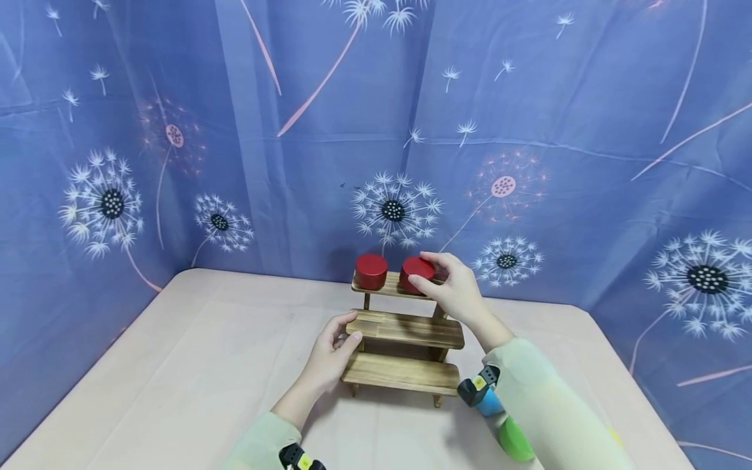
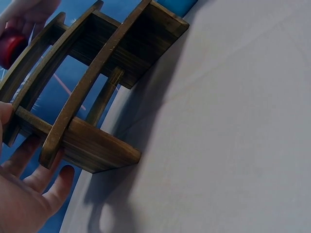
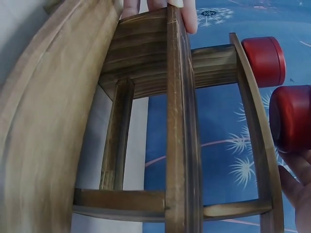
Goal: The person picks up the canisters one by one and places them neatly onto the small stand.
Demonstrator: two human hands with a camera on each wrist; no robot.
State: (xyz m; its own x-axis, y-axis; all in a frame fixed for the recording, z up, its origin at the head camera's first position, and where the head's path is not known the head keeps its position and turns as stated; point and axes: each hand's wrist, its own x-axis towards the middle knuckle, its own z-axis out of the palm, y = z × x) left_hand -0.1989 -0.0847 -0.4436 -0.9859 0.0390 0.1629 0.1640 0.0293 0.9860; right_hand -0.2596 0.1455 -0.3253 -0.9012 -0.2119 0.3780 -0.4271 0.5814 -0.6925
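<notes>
A three-tier wooden shelf stand (image 1: 405, 329) stands on the table. My left hand (image 1: 326, 358) grips the left end of its middle tier, with the thumb in front and fingers around behind. On the left of the top tier sits a round red tin (image 1: 371, 271). At the right of that tier, my right hand (image 1: 460, 292) holds a second red tin (image 1: 414, 267) between thumb and fingers. In the right wrist view this held tin (image 3: 291, 119) is right at the tier's edge, and the fingers of my left hand (image 3: 189, 19) show at the stand's far end.
Beneath my right forearm lie a blue object (image 1: 489, 403) and a green object (image 1: 515, 439), both partly covered by the sleeve. A sliver of something yellow (image 1: 615, 436) peeks out beyond it. A blue dandelion-print cloth (image 1: 317, 196) hangs behind the pale table (image 1: 235, 352).
</notes>
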